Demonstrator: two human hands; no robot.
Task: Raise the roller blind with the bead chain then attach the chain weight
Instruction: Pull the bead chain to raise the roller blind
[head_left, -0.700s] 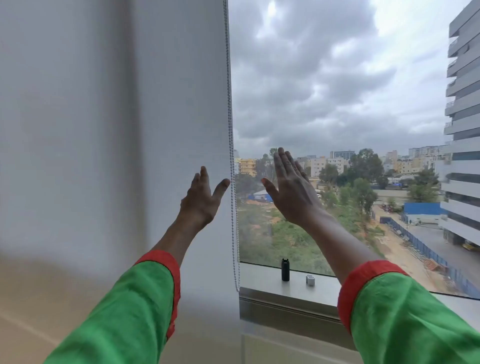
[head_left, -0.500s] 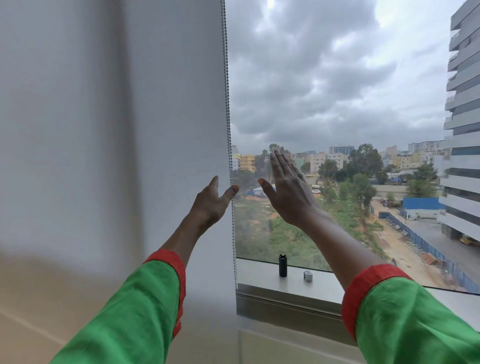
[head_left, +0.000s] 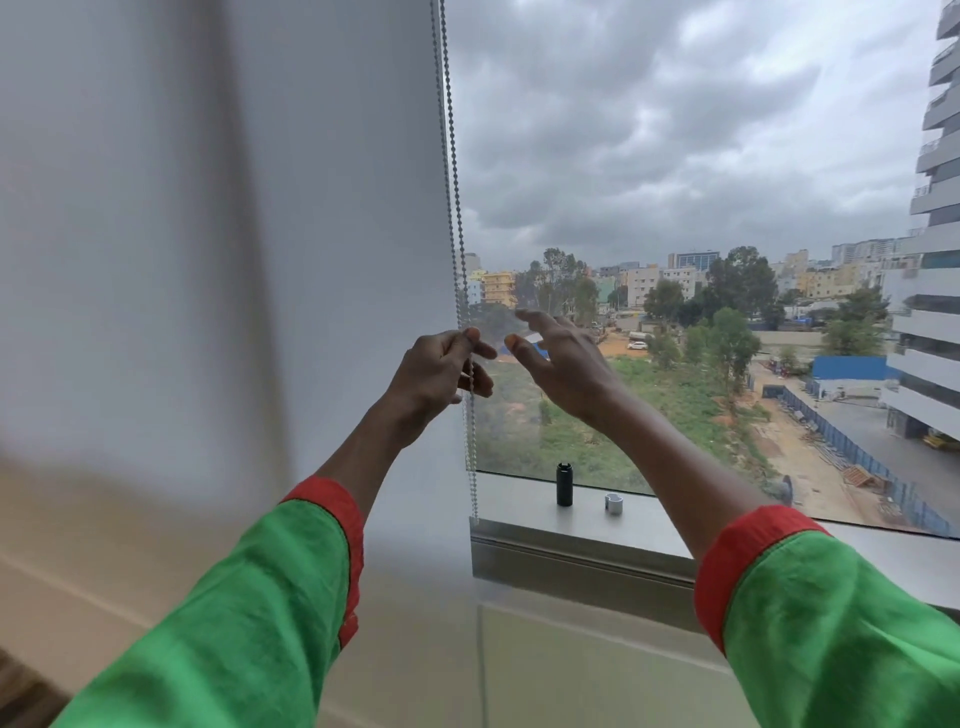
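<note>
Right now the left hand (head_left: 441, 374) pinches the bead chain (head_left: 451, 171) between thumb and fingers, at about 9 o'clock from the right hand (head_left: 558, 369), which hangs just beside it with its fingers spread, released and holding nothing. The chain runs as 2 strands down the right edge of the roller blind (head_left: 218, 218), from 12 o'clock at the top of the view, through the left hand's grip, and ends near the window sill (head_left: 675, 525) at 6 o'clock from that hand.

Judging from this, the step in hand is starting the pull that raises the blind, whose fabric covers the left part of the window. To do it well, grip only 1 of the 2 strands, since holding both would lock the loop. Which strand the left hand has, I cannot tell. Pull straight down along the blind's edge, not outward, and let the right hand take the same strand higher up so the 2 hands alternate in smooth strokes.

On the sill, at 5 o'clock from the left hand, stand a black cylinder (head_left: 564, 484) and, just beside it, a small silver piece (head_left: 613, 504); these are likely the chain weight parts. No containers are visible, so nothing is held in any.
</note>
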